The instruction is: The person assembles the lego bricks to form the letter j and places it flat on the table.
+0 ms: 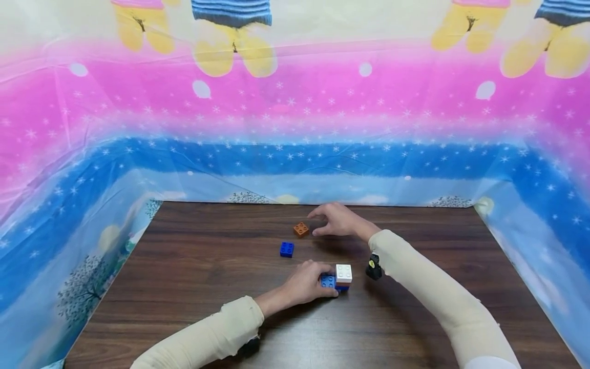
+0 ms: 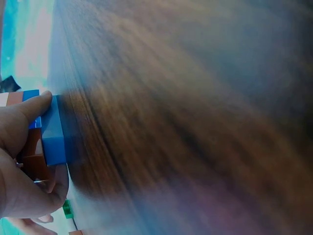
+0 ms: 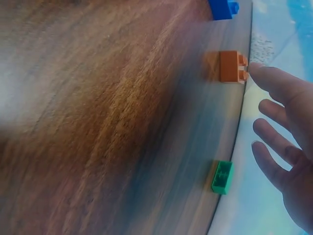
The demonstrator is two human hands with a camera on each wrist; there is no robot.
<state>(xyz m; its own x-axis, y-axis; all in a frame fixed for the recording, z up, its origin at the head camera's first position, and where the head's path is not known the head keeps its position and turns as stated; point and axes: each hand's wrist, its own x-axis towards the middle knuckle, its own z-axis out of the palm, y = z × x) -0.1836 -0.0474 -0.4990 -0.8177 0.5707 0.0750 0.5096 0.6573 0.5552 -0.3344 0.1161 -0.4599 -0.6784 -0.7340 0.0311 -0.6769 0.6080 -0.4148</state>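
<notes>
My left hand (image 1: pixel 304 282) grips a small assembly of toy building bricks on the wooden table. A white brick (image 1: pixel 343 271) tops its right side, with orange and blue layers below it; a blue brick (image 1: pixel 328 281) shows between thumb and fingers. In the left wrist view the thumb lies against a blue brick (image 2: pixel 53 134) beside an orange-brown one (image 2: pixel 33 161). My right hand (image 1: pixel 342 219) hovers with fingers apart, just right of a loose orange brick (image 1: pixel 301 229), not touching it. Nothing is in its grasp. The right wrist view also shows this orange brick (image 3: pixel 230 66).
A loose dark blue brick (image 1: pixel 287 249) lies nearer than the orange one. In the right wrist view a green brick (image 3: pixel 222 177) sits near the table's far edge; the head view does not show it. A printed cloth (image 1: pixel 295 159) surrounds the table (image 1: pixel 207 266).
</notes>
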